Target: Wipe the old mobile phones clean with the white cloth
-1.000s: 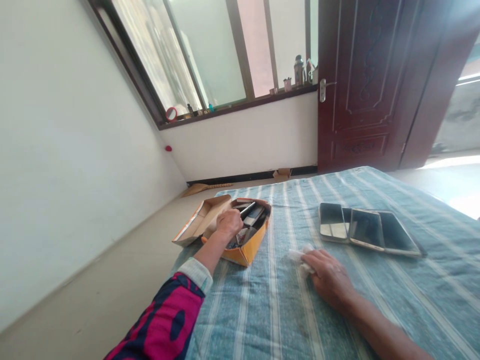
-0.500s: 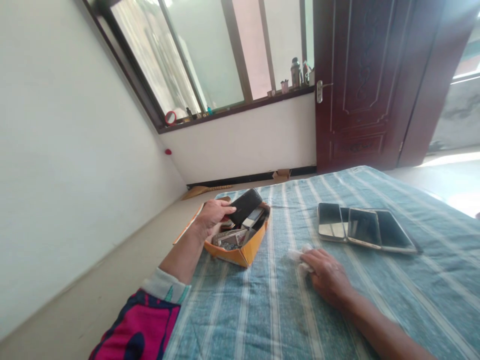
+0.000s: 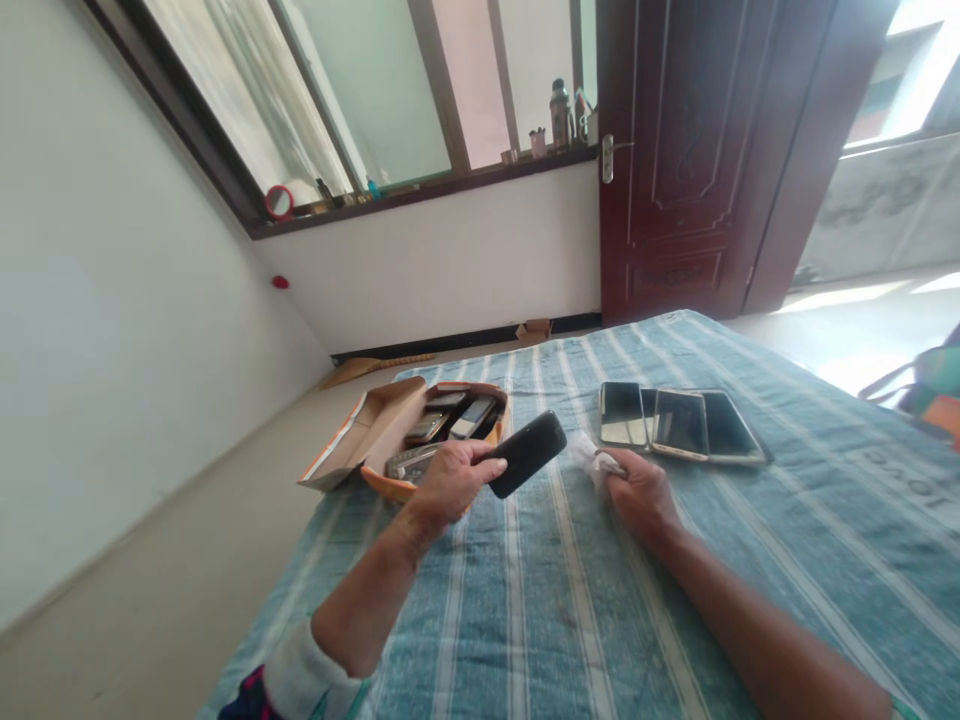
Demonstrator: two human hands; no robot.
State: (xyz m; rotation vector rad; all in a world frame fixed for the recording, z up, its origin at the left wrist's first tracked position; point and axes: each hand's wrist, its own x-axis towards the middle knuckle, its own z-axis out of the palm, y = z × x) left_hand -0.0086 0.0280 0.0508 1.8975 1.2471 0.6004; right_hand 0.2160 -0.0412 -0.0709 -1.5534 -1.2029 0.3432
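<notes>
A black phone (image 3: 529,454) is pinched at its lower left end by my left hand (image 3: 452,484), in front of an open orange box (image 3: 381,484). Several phones lie inside the box, whose lid is folded out to the left. My right hand (image 3: 643,497) grips a crumpled white cloth (image 3: 589,460) close to the phone's right end, without touching it. On the striped sheet to the right lie a phone with a bright reflection (image 3: 622,414), a gold-edged phone (image 3: 680,424) and a larger tablet (image 3: 731,428), overlapping.
The blue striped sheet (image 3: 555,640) covers the surface under my hands. Behind it stand a dark red door (image 3: 675,150) and a window sill (image 3: 450,186) with a flask and small items. Something green and orange (image 3: 934,390) shows at the right edge.
My left hand has lifted the black phone out over the box's edge and moved it right, towards the cloth. My right hand has raised the cloth slightly. The whole view has shifted.
</notes>
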